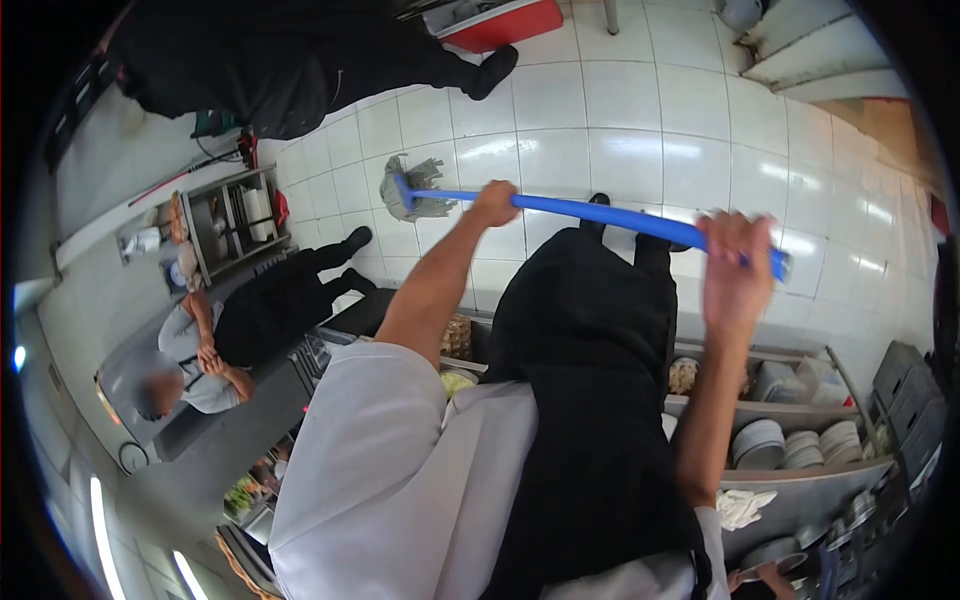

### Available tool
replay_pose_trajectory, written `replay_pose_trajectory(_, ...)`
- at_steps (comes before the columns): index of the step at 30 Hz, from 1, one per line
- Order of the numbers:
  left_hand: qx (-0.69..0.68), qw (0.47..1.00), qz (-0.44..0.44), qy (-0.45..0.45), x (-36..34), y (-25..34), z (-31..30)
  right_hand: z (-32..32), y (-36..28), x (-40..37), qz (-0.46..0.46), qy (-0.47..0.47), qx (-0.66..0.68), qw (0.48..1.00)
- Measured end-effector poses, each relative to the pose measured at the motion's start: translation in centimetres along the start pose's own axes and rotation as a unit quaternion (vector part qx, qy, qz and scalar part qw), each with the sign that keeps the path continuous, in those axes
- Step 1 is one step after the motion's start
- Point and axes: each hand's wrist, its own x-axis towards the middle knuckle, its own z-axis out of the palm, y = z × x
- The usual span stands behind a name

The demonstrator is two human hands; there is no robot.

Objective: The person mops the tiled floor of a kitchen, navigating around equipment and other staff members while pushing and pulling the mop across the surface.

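Note:
A mop with a long blue handle [592, 213] stretches across in front of me, and its grey string head [432, 185] lies spread on the white tiled floor to the left. My left hand [495, 204] is wrapped around the handle partway down, on the side nearer the mop head. Close to the handle's upper end, my right hand [735, 250] has its fingers curled around it and is slightly smeared by motion. Below the handle are my dark shoes and black apron [590, 340].
One person in dark clothes [270, 60] stands at the upper left; another [270, 310] stands at the left with hands together. A red container [505, 27] sits on the floor ahead. Shelves with stacked plates [760, 443] are at my right, beside a white cloth [742, 508].

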Motion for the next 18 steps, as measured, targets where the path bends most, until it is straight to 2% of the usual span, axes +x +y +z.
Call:
replay_pose_trajectory(2,-0.016,0.998,0.053,-0.004,2.3,4.9,1.7,-1.9,-4.6,-0.6,-0.049,-0.026,-0.023,0.998)
replay_pose_trajectory(4,-0.085,0.989,0.119,0.012,3.2,12.4,1.5,-3.7,-10.5,-1.4,-0.107,-0.068,-0.057,0.99)
replay_pose_trajectory(6,-0.126,0.973,0.184,0.055,4.2,19.7,2.6,-6.1,-17.1,-3.7,-0.181,-0.071,-0.132,0.972)
replay_pose_trajectory(8,-0.116,0.961,0.249,-0.044,4.2,29.1,0.8,-7.2,-24.6,-7.4,-0.289,0.002,-0.218,0.932)
replay_pose_trajectory(10,-0.16,0.91,0.378,-0.049,3.9,37.6,2.2,-8.1,-32.6,-12.8,-0.331,-0.012,-0.206,0.921)
replay_pose_trajectory(12,-0.155,0.87,0.452,-0.12,2.4,46.5,1.9,-8.3,-38.2,-18.6,-0.423,-0.031,-0.251,0.87)
replay_pose_trajectory(14,-0.162,0.831,0.503,-0.171,0.7,54.0,3.0,-6.3,-40.1,-22.8,-0.54,0.065,-0.295,0.785)
replay_pose_trajectory(15,-0.164,0.818,0.524,-0.171,-0.1,57.1,4.1,-6.1,-40.7,-24.9,-0.548,0.073,-0.303,0.776)
replay_pose_trajectory(18,-0.148,0.798,0.556,-0.179,-2.6,64.4,9.1,-7.4,-41.3,-31.1,-0.61,0.314,-0.321,0.653)
